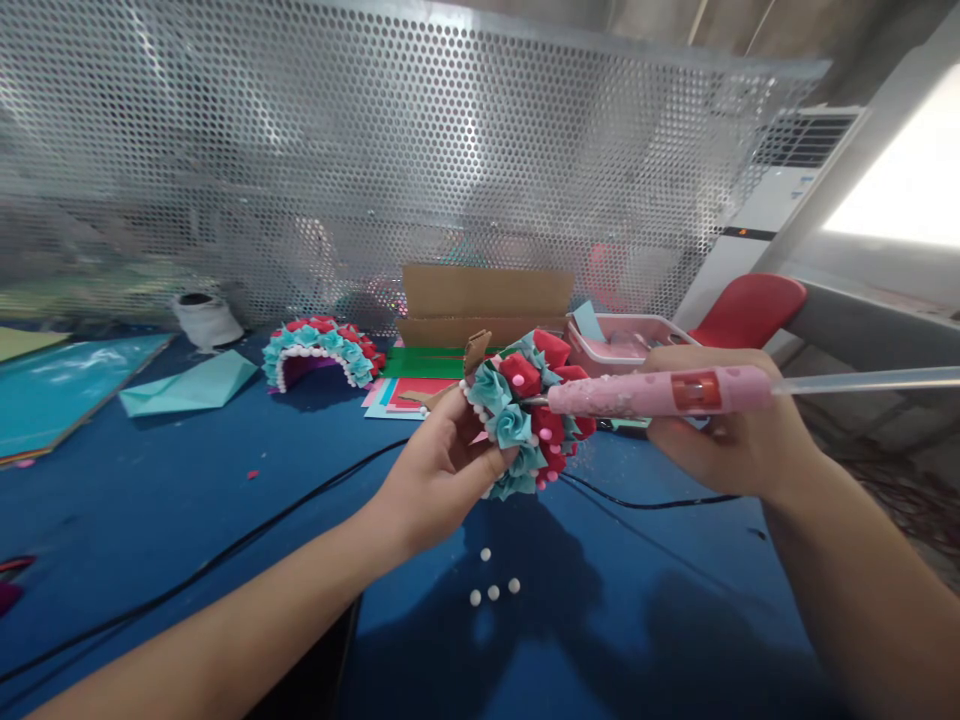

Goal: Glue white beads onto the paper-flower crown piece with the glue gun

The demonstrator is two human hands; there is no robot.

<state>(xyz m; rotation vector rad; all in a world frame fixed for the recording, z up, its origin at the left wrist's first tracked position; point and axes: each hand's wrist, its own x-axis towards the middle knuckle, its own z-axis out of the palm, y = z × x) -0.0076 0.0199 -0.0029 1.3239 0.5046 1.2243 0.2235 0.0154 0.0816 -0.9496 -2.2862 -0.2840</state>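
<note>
My left hand [442, 475] grips a curved craft piece covered in paper flowers [514, 425], light blue and red, with pink and white beads among them. A bit of brown cardboard shows at its upper end. In my right hand [731, 430] is a pink hot glue gun [652, 393], a clear glue stick running out of its back. The gun's metal nozzle points left and reaches the flowers; whether it touches them I cannot tell. Several loose white beads [493, 592] lie on the blue table below my hands.
A finished-looking flower arch [322, 352] stands at the back left, near folded light-blue paper [191, 385] and a white roll [208, 320]. Behind my hands are coloured sheets [409, 390], a cardboard box [487, 295] and a pink basket [660, 325]. A black cable [300, 502] crosses the table.
</note>
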